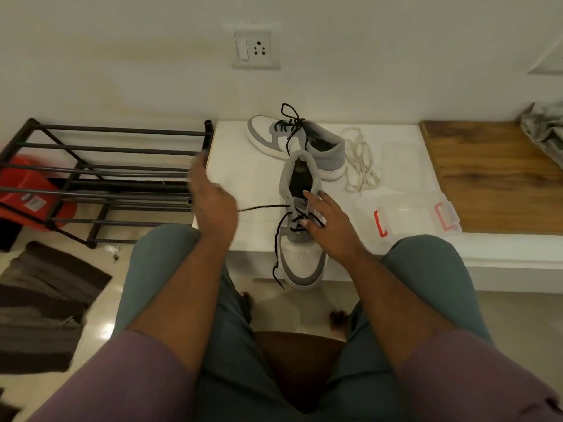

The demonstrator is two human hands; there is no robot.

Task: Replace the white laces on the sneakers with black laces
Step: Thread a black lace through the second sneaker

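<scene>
The person is threading the black lace [262,207] through the near sneaker [301,226], which is lying toe-first over the white ledge's [243,159] edge. The left hand [213,205] is pulling one end taut sideways (its grip is blurred), while the right hand [327,226] is pressing spread fingers on the tongue. Next, judging by the loose crossings, the upper eyelets need lacing; the grey-and-white shoe is looking half laced.

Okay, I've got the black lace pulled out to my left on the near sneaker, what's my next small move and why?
Probably cross that end over and feed it into the next open eyelet. The left hand draws the black lace taut sideways from the near sneaker, which the right hand steadies at the tongue. The upper eyelets look unlaced, and the other end dangles loose.
</scene>
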